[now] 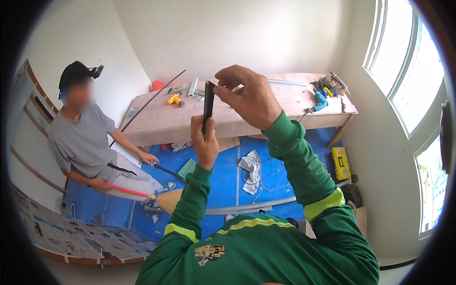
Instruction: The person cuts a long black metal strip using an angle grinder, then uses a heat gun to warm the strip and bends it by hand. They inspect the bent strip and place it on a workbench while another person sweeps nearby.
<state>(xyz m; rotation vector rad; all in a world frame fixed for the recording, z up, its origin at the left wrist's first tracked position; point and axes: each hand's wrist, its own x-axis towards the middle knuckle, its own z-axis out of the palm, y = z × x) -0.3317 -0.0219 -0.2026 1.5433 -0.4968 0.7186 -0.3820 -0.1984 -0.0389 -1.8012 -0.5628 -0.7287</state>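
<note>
My left hand (203, 142), in a green sleeve, is closed around the lower end of a short dark strip (208, 102) held upright in front of me. My right hand (249, 97) is raised at the top of the strip, thumb at its upper end and fingers curled over it. Behind both hands is a long plywood bench (152, 121) carrying an orange drill (175, 99), some pale metal pieces (193, 85) and, at the right, a teal power tool (320, 100) among hand tools.
A co-worker (80, 137) at left holds a broom (166, 199) and a green dustpan (187, 168). A long thin dark rod (147, 100) leans on the bench. A yellow toolbox (341, 164), cables and pale cloth (249, 171) lie on blue floor sheeting. Windows (396, 57) line the right wall.
</note>
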